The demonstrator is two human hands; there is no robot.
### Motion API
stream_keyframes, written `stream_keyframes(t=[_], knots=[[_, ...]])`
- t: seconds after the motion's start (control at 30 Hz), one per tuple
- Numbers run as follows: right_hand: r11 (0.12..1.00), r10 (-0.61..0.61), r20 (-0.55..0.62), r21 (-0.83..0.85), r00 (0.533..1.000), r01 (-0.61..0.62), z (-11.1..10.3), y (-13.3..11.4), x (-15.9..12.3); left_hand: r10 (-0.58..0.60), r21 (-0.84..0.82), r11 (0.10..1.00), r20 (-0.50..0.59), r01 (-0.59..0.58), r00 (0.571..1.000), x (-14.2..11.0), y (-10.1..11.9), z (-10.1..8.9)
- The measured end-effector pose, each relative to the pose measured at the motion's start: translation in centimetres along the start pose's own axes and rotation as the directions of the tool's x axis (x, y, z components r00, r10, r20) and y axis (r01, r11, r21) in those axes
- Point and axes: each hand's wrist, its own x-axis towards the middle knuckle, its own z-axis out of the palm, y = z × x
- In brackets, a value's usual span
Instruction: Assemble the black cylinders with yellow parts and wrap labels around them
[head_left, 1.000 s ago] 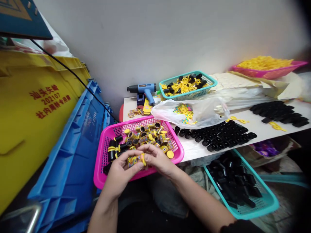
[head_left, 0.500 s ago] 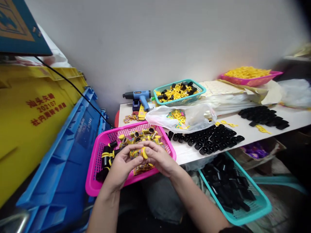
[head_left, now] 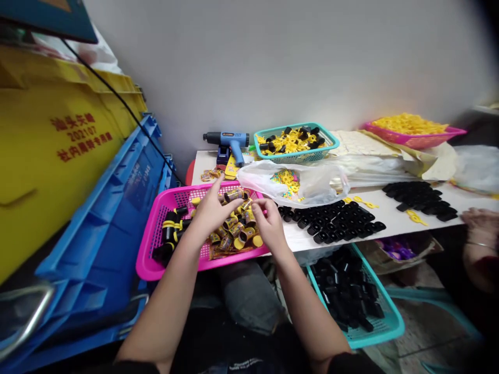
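My left hand [head_left: 210,210] hovers over the pink basket [head_left: 156,221] with thumb up and fingers spread, holding nothing. A small yellow-labelled tube [head_left: 236,195] lies just beyond its fingertips on the pile of similar tubes [head_left: 234,236]. My right hand [head_left: 268,223] is beside it at the basket's right edge. Its fingers stretch toward the pile and nothing shows in them. Black tubes with yellow bands [head_left: 169,234] lie at the basket's left end.
Black caps [head_left: 335,218] stand in rows on the white table [head_left: 390,221], beside a plastic bag [head_left: 312,182], a blue heat gun [head_left: 230,140] and a teal basket [head_left: 325,148]. Another teal basket [head_left: 390,327] sits below. Blue crate [head_left: 117,208] at left. Another person's hand [head_left: 479,223] at right.
Both hands held one yellow-labelled tube between them before. Now they have parted and moved forward over the pink basket, and the tube is no longer in them. The view shifted slightly.
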Motion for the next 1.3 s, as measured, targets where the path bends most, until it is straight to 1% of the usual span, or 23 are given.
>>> stream_keyframes(t=[0.03, 0.07, 0.1, 0.13, 0.2, 0.27, 0.33, 0.37, 0.43, 0.5, 0.53, 0.6, 0.63, 0.67, 0.73, 0.8, 0.87, 0.93, 1.03, 1.1, 1.23, 1.27, 1.3], knots=[[0.986, -0.059, 0.104, -0.152, 0.993, 0.075, 0.1, 0.0, 0.0, 0.034, 0.097, 0.995, -0.044, -0.030, 0.998, 0.3, -0.1, -0.4], [0.949, -0.090, 0.262, -0.270, 0.961, 0.163, 0.3, -0.2, -0.1, 0.051, 0.164, 0.986, -0.071, -0.039, 0.996, 0.4, -0.3, -1.0], [0.902, -0.093, 0.431, -0.346, 0.898, 0.259, 0.7, -0.4, -0.3, 0.046, 0.188, 0.982, -0.088, -0.028, 0.995, 0.1, -0.6, -1.6], [0.850, -0.074, 0.570, -0.393, 0.818, 0.351, 1.3, -0.7, -0.5, 0.020, 0.170, 0.985, -0.092, -0.004, 0.996, -0.5, -0.9, -2.3], [0.751, 0.009, 0.737, -0.451, 0.676, 0.482, 2.7, -1.4, -0.8, -0.062, 0.078, 0.995, -0.080, 0.068, 0.995, -2.2, -1.6, -3.6], [0.677, 0.152, 0.790, -0.520, 0.593, 0.520, 3.9, -2.2, -1.0, -0.127, 0.000, 0.992, -0.073, 0.128, 0.989, -4.0, -2.3, -4.8], [0.627, 0.288, 0.781, -0.591, 0.554, 0.508, 4.6, -2.8, -0.9, -0.159, -0.047, 0.987, -0.090, 0.155, 0.983, -5.6, -2.9, -5.9], [0.625, 0.328, 0.779, -0.603, 0.535, 0.495, 4.6, -2.9, -0.8, -0.169, -0.061, 0.985, -0.107, 0.163, 0.980, -6.3, -3.2, -6.4], [0.676, 0.333, 0.809, -0.562, 0.484, 0.476, 4.0, -3.0, -0.5, -0.180, -0.074, 0.983, -0.143, 0.171, 0.973, -7.3, -3.8, -7.4], [0.749, 0.284, 0.858, -0.477, 0.427, 0.460, 2.9, -2.8, -0.2, -0.185, -0.073, 0.982, -0.171, 0.174, 0.968, -7.9, -4.3, -8.2], [0.780, 0.263, 0.873, -0.443, 0.412, 0.442, 2.3, -2.6, -0.1, -0.187, -0.076, 0.981, -0.178, 0.176, 0.966, -8.2, -4.6, -8.6], [0.844, 0.246, 0.873, -0.406, 0.421, 0.351, 1.3, -2.2, -0.1, -0.183, -0.090, 0.982, -0.182, 0.169, 0.966, -8.5, -4.9, -9.2], [0.878, 0.254, 0.855, -0.400, 0.453, 0.263, 0.9, -2.0, -0.1, -0.180, -0.096, 0.982, -0.182, 0.164, 0.967, -8.5, -5.1, -9.4], [0.911, 0.270, 0.822, -0.387, 0.501, 0.144, 0.8, -1.8, -0.2, -0.182, -0.107, 0.980, -0.176, 0.165, 0.967, -8.6, -5.1, -9.4], [0.947, 0.312, 0.716, -0.287, 0.624, -0.145, 0.9, -1.6, -0.4, -0.211, -0.154, 0.970, -0.144, 0.188, 0.967, -8.6, -5.0, -9.2], [0.919, 0.359, 0.589, -0.087, 0.724, -0.384, 1.6, -1.6, -0.7, -0.257, -0.227, 0.945, -0.075, 0.235, 0.963, -8.5, -4.6, -8.3], [0.849, 0.395, 0.521, 0.107, 0.757, -0.517, 2.7, -1.7, -1.0, -0.299, -0.315, 0.904, 0.019, 0.289, 0.954, -8.4, -4.2, -7.0], [0.793, 0.416, 0.504, 0.207, 0.757, -0.573, 3.7, -2.0, -1.3, -0.323, -0.382, 0.860, 0.105, 0.338, 0.940, -8.4, -3.9, -5.7], [0.795, 0.392, 0.482, 0.251, 0.784, -0.552, 4.7, -2.4, -1.6, -0.335, -0.410, 0.837, 0.139, 0.363, 0.932, -8.4, -3.9, -4.7], [0.814, 0.336, 0.515, 0.262, 0.788, -0.519, 4.9, -2.5, -1.6, -0.329, -0.387, 0.849, 0.144, 0.359, 0.933, -8.3, -4.1, -4.9], [0.837, 0.236, 0.673, 0.224, 0.701, -0.498, 5.3, -2.5, -1.6, -0.338, -0.307, 0.865, 0.232, 0.398, 0.912, -8.1, -4.4, -6.4], [0.840, 0.234, 0.666, 0.228, 0.708, -0.493, 5.6, -2.5, -1.7, -0.343, -0.306, 0.862, 0.237, 0.405, 0.909, -8.1, -4.4, -6.7], [0.836, 0.240, 0.634, 0.251, 0.735, -0.489, 6.1, -2.4, -1.8, -0.346, -0.319, 0.856, 0.230, 0.406, 0.910, -8.1, -4.4, -6.8]])
